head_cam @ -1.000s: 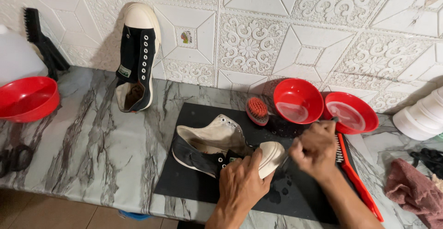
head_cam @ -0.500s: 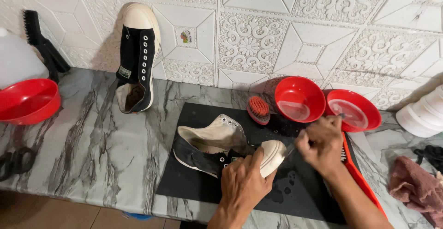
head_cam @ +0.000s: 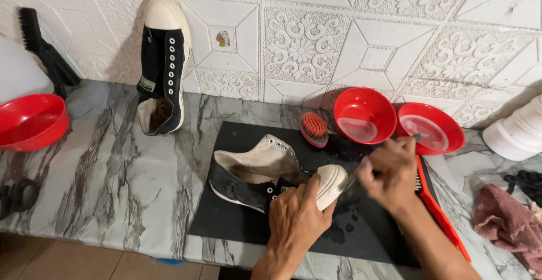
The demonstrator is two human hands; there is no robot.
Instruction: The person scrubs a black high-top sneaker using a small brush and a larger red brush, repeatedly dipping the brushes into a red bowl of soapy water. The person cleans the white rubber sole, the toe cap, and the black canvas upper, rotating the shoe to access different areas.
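Moved since a second earlier: my right hand (head_cam: 389, 170), which had sat lower beside the toe and now lay a little higher and further right, toward the two red bowls.

Item, right hand: fingers clenched round a thin tool, its tip touching the shoe's toe; what kind of tool I could not tell, since motion blurred it. That shift read as a scrubbing stroke in progress on the toe cap.

Item, left hand (head_cam: 296, 215): fingers gripping the pale toe cap of the black shoe (head_cam: 265, 173), unchanged in place.

Item, shoe: lying on its side on the black mat (head_cam: 237, 223), on the marble worktop (head_cam: 107, 167); not shifted.

Item, surroundings unaltered: second black shoe (head_cam: 162, 65) propped against the wall; red round brush (head_cam: 314, 128) beside the nearer red bowl (head_cam: 365, 115); further red bowl (head_cam: 431, 128).
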